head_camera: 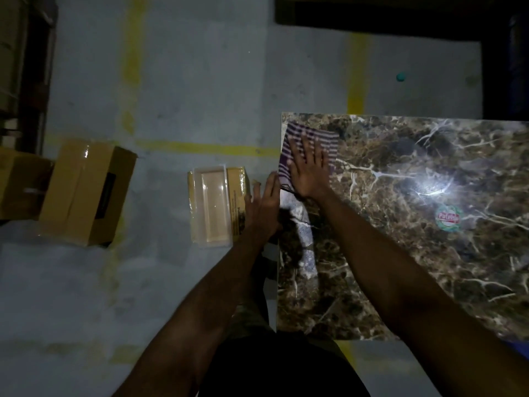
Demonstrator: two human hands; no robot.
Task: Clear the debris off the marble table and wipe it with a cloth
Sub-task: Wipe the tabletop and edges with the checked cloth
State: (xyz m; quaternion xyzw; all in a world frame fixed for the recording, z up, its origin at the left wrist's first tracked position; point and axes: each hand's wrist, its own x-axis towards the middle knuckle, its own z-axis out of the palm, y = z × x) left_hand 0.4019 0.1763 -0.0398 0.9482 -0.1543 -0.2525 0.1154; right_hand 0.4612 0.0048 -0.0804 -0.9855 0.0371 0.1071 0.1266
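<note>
The right hand (307,170) presses flat, fingers straight and spread, on the striped cloth (310,144) at the marble bench's (400,253) 10 o'clock corner. The left hand (262,207), fingers straight and released, rests against the bench's 9 o'clock edge.

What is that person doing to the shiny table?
A person is wiping the marble table with a striped cloth. The right hand presses flat on the cloth near the table's far left corner, fingers spread. The left hand hovers open just past the table's left edge, holding nothing. A round sticker sits on the marble. Cardboard boxes lie on the floor nearby.
</note>
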